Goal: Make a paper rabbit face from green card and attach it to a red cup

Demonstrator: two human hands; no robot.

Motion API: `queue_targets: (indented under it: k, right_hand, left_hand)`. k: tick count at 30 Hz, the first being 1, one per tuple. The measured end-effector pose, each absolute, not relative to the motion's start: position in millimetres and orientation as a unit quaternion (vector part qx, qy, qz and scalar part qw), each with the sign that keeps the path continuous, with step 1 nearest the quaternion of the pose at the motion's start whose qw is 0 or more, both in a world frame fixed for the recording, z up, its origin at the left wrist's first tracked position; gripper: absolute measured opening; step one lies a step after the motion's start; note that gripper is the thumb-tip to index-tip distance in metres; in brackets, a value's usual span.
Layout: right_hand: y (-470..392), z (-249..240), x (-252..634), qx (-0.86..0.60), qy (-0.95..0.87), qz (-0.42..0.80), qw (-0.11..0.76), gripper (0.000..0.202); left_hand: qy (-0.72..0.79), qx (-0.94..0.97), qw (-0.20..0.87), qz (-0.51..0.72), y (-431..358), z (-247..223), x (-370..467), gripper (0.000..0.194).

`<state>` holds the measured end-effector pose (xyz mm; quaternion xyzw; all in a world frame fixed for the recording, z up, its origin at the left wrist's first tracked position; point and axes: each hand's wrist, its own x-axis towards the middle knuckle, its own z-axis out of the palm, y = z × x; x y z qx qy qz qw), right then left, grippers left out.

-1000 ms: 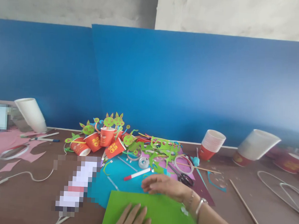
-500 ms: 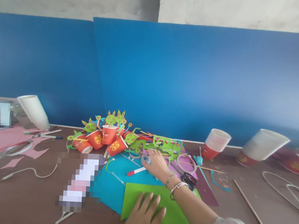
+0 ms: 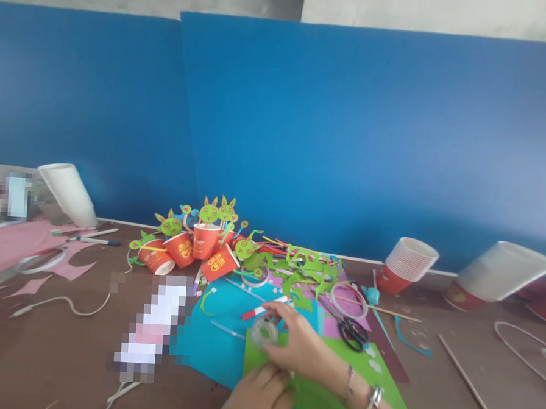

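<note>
My right hand point(image 3: 303, 340) is closed around a small roll of clear tape point(image 3: 265, 333), held above the green paper point(image 3: 359, 380). Just below it, close to the right wrist, my left hand point(image 3: 258, 396) has its fingers bent and drawn together; their tips are partly hidden, so I cannot make out what they hold. A blue sheet point(image 3: 215, 342) lies under the green one. Beyond the tape rest a red-and-white marker point(image 3: 264, 308) and, to the right, black-handled scissors point(image 3: 353, 334).
Red paper cups point(image 3: 207, 242) with green paper animal faces stand and lean at the back. Green paper scraps point(image 3: 304, 261) pile beside them. Farther right are a stack of cups point(image 3: 410, 258), a white ring point(image 3: 349, 300) and a wooden stick point(image 3: 467, 382). Pink paper point(image 3: 14, 243) lies left.
My right hand has drawn back toward me with the tape roll, off the pile. My left hand, flat on the green paper before, has bent its fingers beside the right one.
</note>
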<state>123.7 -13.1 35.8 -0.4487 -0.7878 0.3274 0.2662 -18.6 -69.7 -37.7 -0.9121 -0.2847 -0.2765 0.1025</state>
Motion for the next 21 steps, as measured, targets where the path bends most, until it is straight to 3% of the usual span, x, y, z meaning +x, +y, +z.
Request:
queue_targets:
  k: [3, 5, 8, 15, 18, 21]
  right_hand:
    - [-23, 28, 128, -0.439, -0.803, 0.313, 0.254, 0.055]
    - [-27, 26, 129, -0.425, -0.818, 0.3, 0.245, 0.057]
    - [-33, 22, 127, -0.408, -0.835, 0.287, 0.233, 0.058]
    - [-37, 13, 122, -0.426, -0.83, 0.274, 0.234, 0.055]
    - [-39, 13, 120, -0.431, -0.824, 0.282, 0.236, 0.054]
    - [-38, 15, 121, -0.432, -0.815, 0.297, 0.248, 0.055]
  left_hand:
    - [-0.367, -0.886, -0.012, -0.284, -64, -5, -36, 0.014]
    - [-0.479, -0.835, -0.045, -0.266, -55, 15, -52, 0.024]
    - [-0.531, -0.83, -0.037, -0.165, -40, 28, -70, 0.046]
    - [-0.573, -0.816, -0.008, -0.076, -26, 17, -81, 0.042]
    - [-0.607, -0.79, 0.033, -0.086, -25, 18, -82, 0.043]
    - [-0.58, -0.796, 0.028, -0.173, -28, 18, -76, 0.039]
